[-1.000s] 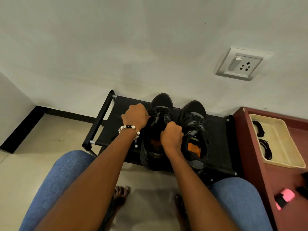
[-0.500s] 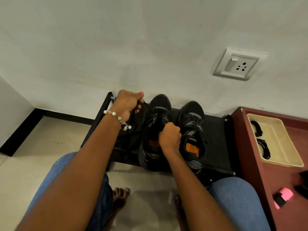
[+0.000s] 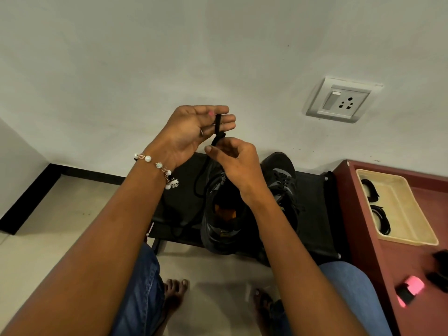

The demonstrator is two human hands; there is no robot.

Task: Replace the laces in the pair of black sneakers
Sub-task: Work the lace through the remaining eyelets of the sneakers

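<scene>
A grey wall (image 3: 121, 57) fills the far half of the view, with a socket (image 3: 340, 100) on its right. Against it stands a low black rack (image 3: 312, 214), and to the right a red table (image 3: 412, 275) carrying a cream tray (image 3: 397, 204) with coiled black laces (image 3: 381, 219) inside, plus a pink object (image 3: 411, 288) nearer.

Two black sneakers sit side by side on the rack, toes toward the wall: the left sneaker (image 3: 223, 221) with its opening showing an orange insole, the right sneaker (image 3: 282, 180) partly behind the right forearm.

Both hands are raised above the left sneaker. The left hand (image 3: 194, 129), with a bead bracelet (image 3: 157, 166) at the wrist, is palm-up with fingers straight, a black lace (image 3: 217, 127) wrapped round them. The right hand (image 3: 232, 158) pinches that lace just below, fingers curled. The lace hangs down in a loop onto the rack left of the sneaker.
</scene>
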